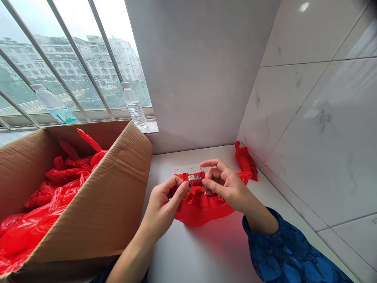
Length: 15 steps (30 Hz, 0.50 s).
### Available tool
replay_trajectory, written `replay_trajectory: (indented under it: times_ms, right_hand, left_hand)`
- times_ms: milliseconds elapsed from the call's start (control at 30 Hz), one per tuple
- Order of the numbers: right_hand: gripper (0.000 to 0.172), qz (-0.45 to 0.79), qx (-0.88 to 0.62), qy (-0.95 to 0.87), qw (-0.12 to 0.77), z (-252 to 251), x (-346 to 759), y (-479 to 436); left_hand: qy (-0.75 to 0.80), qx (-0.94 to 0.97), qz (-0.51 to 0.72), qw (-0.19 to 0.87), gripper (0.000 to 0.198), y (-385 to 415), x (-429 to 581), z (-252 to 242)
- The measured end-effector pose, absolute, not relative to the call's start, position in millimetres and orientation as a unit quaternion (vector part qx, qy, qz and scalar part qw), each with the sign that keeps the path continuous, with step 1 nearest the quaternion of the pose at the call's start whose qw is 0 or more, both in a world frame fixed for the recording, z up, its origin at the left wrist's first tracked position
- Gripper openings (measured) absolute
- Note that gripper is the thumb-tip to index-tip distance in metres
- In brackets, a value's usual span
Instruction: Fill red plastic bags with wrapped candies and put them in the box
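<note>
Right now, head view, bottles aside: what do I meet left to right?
Cardboard box → left hand → small red packet → right hand → crumpled red plastic → tiled wall. Left out: red bag beneath the hands, overlapping.

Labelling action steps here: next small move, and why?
Probably lower the small red printed packet into the red plastic bag beneath: the left hand pinches one end, the right hand has its thumb at the other, and similar red wrappers show inside.

Bright daylight from window (61, 63), glare on wall tiles (321, 114)
</note>
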State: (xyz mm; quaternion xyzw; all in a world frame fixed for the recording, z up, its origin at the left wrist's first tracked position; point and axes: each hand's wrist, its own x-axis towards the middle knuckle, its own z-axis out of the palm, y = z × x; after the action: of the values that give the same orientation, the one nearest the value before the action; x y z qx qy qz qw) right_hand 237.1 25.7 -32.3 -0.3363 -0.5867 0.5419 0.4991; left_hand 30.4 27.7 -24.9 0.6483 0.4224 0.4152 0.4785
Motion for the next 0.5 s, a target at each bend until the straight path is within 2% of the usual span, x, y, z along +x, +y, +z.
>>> replay_trajectory:
  times_ms: [167,333,433,500]
  right_hand:
    - [0.034,0.52,-0.334,-0.605,0.502,-31.2,237.9,21.1]
    - [0.036,0.526,-0.338,-0.608,0.489,-28.9,240.3,20.8]
    - [0.033,0.538,-0.354,-0.591,0.486,-26.5,244.4,22.5]
    - [0.03,0.539,-0.361,-0.584,0.489,-25.4,246.8,23.7]
  left_hand:
    - [0.424,0.691,0.418,0.41,0.041,25.8,28.3,-23.1]
    - [0.414,0.699,0.41,0.415,0.041,27.3,26.9,-20.3]
    - [0.422,0.702,0.398,0.415,0.042,29.9,23.7,-20.4]
    - [0.437,0.72,0.393,0.369,0.036,30.9,21.1,-20.2]
